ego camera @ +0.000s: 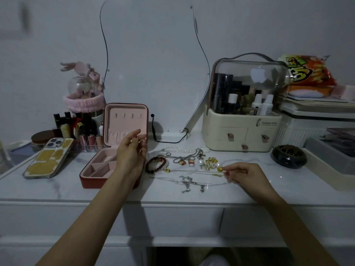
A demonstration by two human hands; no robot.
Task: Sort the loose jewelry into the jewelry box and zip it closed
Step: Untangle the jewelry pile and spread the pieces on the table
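Observation:
A red jewelry box [92,179] with pink lining stands open on the white marble tabletop, its lid upright. My left hand [132,150] hovers over the box's right side and pinches a small gold ring. Loose jewelry lies to the right of the box: a dark red bead bracelet [156,164], a pearl necklace [185,150], several rings and earrings [201,162], a thin gold chain [192,171] and a silver chain [190,183]. My right hand [242,174] pinches a small gold piece [220,169] at the end of the gold chain.
A phone [48,158] lies left of the box, beside lipsticks [76,129]. A curvy mirror [153,64] stands behind. A cream cosmetics organizer [244,112] sits at right, a dark round dish [289,156] beside it. Trays and a snack bag [307,73] fill the far right.

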